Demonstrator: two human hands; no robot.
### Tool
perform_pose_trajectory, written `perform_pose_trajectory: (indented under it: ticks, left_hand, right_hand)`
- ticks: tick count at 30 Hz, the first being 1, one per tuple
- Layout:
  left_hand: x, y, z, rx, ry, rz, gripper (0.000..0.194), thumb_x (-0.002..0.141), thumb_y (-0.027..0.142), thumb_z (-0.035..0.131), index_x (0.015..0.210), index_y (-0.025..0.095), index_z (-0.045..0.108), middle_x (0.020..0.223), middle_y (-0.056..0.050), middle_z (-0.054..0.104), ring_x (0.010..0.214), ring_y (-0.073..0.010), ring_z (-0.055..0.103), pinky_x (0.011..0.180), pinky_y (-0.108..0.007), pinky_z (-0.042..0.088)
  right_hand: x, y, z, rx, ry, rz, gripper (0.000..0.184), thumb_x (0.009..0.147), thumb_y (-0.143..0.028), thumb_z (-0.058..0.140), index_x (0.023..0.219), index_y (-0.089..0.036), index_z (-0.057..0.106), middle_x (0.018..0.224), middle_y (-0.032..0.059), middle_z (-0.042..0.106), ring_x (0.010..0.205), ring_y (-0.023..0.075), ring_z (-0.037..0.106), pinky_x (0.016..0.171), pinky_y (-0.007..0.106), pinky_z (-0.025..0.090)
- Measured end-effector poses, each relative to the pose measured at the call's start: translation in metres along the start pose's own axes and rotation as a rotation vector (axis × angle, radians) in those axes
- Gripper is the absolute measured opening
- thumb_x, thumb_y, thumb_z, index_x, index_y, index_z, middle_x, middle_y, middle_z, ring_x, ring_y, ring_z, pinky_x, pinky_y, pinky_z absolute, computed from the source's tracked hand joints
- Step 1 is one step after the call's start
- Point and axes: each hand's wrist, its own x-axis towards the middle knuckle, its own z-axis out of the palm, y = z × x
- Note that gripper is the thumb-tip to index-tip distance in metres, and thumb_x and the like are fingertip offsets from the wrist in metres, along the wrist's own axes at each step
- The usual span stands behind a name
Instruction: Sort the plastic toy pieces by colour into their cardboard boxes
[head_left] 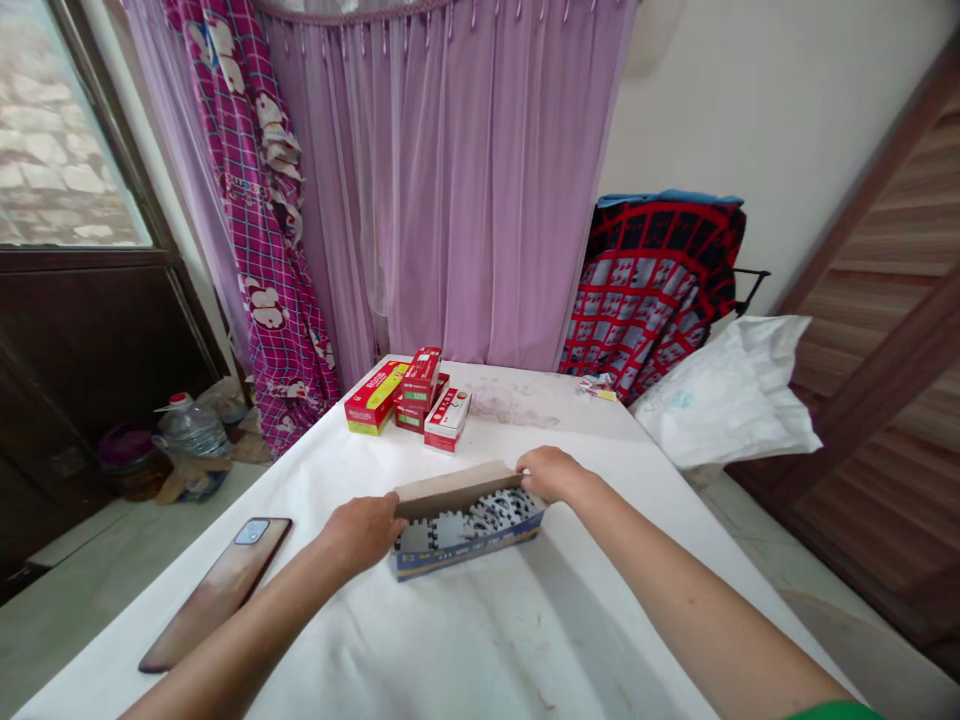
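Note:
A long blue cardboard box (pixel 466 546) lies on the white table (pixel 525 640), its brown lid flap raised at the back. Inside I see several grey toothed, gear-like pieces (pixel 480 515). My left hand (pixel 365 530) is closed on the box's left end, fingers curled round the edge. My right hand (pixel 549 472) is closed on the right end near the top of the flap. Both arms reach forward from the near edge of the table.
Several red boxes (pixel 420 395) are stacked at the table's far side. A phone (pixel 221 590) lies face down at the left edge. A white sack (pixel 731 395) rests at the right. Purple curtains hang behind; bottles stand on the floor at left.

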Motion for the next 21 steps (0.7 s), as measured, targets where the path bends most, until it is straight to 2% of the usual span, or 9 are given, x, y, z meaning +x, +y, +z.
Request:
perform_pose_trajectory:
  ticks: [2, 4, 6, 8, 11, 14, 17, 19, 21]
  left_hand:
    - [0.005, 0.000, 0.000, -0.079, -0.049, -0.010, 0.039, 0.085, 0.034, 0.044, 0.116, 0.017, 0.061, 0.103, -0.015, 0.074, 0.083, -0.0266, 0.073, 0.081, -0.041, 0.053]
    - [0.009, -0.001, -0.001, -0.179, -0.108, -0.033, 0.040, 0.084, 0.032, 0.045, 0.119, 0.018, 0.057, 0.098, -0.011, 0.074, 0.068, -0.0215, 0.073, 0.067, -0.034, 0.055]
    - [0.011, -0.002, 0.000, -0.278, -0.148, -0.065, 0.043, 0.083, 0.031, 0.044, 0.123, 0.018, 0.053, 0.100, -0.011, 0.074, 0.064, -0.0194, 0.072, 0.054, -0.028, 0.052]
    - [0.010, -0.003, 0.001, -0.371, -0.171, -0.091, 0.045, 0.083, 0.031, 0.045, 0.126, 0.017, 0.050, 0.104, -0.012, 0.073, 0.066, -0.0188, 0.072, 0.049, -0.024, 0.050]
    - [0.004, -0.002, 0.003, -0.519, -0.209, -0.124, 0.052, 0.086, 0.032, 0.044, 0.135, 0.016, 0.043, 0.113, -0.015, 0.071, 0.068, -0.0180, 0.073, 0.050, -0.024, 0.052]
    - [-0.005, -0.002, 0.002, -0.667, -0.253, -0.158, 0.062, 0.088, 0.039, 0.045, 0.145, 0.019, 0.031, 0.124, -0.016, 0.067, 0.074, -0.0180, 0.074, 0.055, -0.025, 0.056]
    - [-0.010, -0.002, 0.001, -0.766, -0.280, -0.174, 0.066, 0.088, 0.046, 0.048, 0.146, 0.021, 0.031, 0.126, -0.016, 0.066, 0.083, -0.0190, 0.074, 0.061, -0.025, 0.058]
    - [-0.011, -0.001, 0.001, -0.792, -0.282, -0.172, 0.065, 0.088, 0.049, 0.049, 0.145, 0.021, 0.034, 0.126, -0.015, 0.066, 0.085, -0.0183, 0.074, 0.063, -0.025, 0.058]
    - [-0.009, 0.001, 0.001, -0.786, -0.268, -0.167, 0.064, 0.088, 0.051, 0.048, 0.143, 0.022, 0.036, 0.128, -0.014, 0.065, 0.084, -0.0176, 0.073, 0.063, -0.024, 0.058]
  right_hand:
    - [0.007, -0.001, -0.001, 0.012, -0.032, 0.020, 0.034, 0.069, -0.017, 0.069, 0.102, -0.020, 0.078, 0.105, 0.0149, 0.076, 0.106, 0.0302, 0.068, 0.088, 0.035, 0.051]
    - [0.013, -0.001, -0.001, 0.039, -0.073, 0.037, 0.035, 0.063, -0.017, 0.075, 0.098, -0.019, 0.079, 0.088, 0.0128, 0.077, 0.096, 0.0292, 0.071, 0.083, 0.033, 0.053]
    - [0.017, 0.000, 0.000, 0.073, -0.115, 0.048, 0.036, 0.060, -0.018, 0.076, 0.096, -0.018, 0.079, 0.074, 0.0095, 0.076, 0.086, 0.0266, 0.073, 0.077, 0.030, 0.053]
    - [0.018, 0.002, 0.001, 0.105, -0.156, 0.059, 0.034, 0.062, -0.016, 0.074, 0.096, -0.017, 0.079, 0.067, 0.0076, 0.075, 0.079, 0.0241, 0.074, 0.073, 0.027, 0.053]
    - [0.013, 0.006, 0.002, 0.157, -0.189, 0.077, 0.042, 0.068, -0.010, 0.065, 0.108, -0.018, 0.076, 0.068, 0.0061, 0.076, 0.071, 0.0200, 0.074, 0.069, 0.024, 0.053]
    - [0.006, 0.009, 0.004, 0.217, -0.190, 0.087, 0.052, 0.074, -0.007, 0.056, 0.124, -0.019, 0.068, 0.085, 0.0065, 0.078, 0.068, 0.0166, 0.074, 0.067, 0.021, 0.052]
    - [0.000, 0.010, 0.006, 0.268, -0.175, 0.082, 0.058, 0.076, -0.006, 0.054, 0.130, -0.023, 0.064, 0.100, 0.0056, 0.077, 0.067, 0.0146, 0.074, 0.065, 0.019, 0.052]
    - [-0.002, 0.011, 0.009, 0.287, -0.165, 0.080, 0.056, 0.075, -0.005, 0.054, 0.127, -0.024, 0.066, 0.094, 0.0041, 0.078, 0.068, 0.0141, 0.074, 0.066, 0.018, 0.051]
    - [-0.003, 0.015, 0.011, 0.299, -0.154, 0.084, 0.051, 0.074, -0.005, 0.053, 0.119, -0.021, 0.071, 0.079, 0.0032, 0.077, 0.069, 0.0149, 0.074, 0.068, 0.019, 0.050]
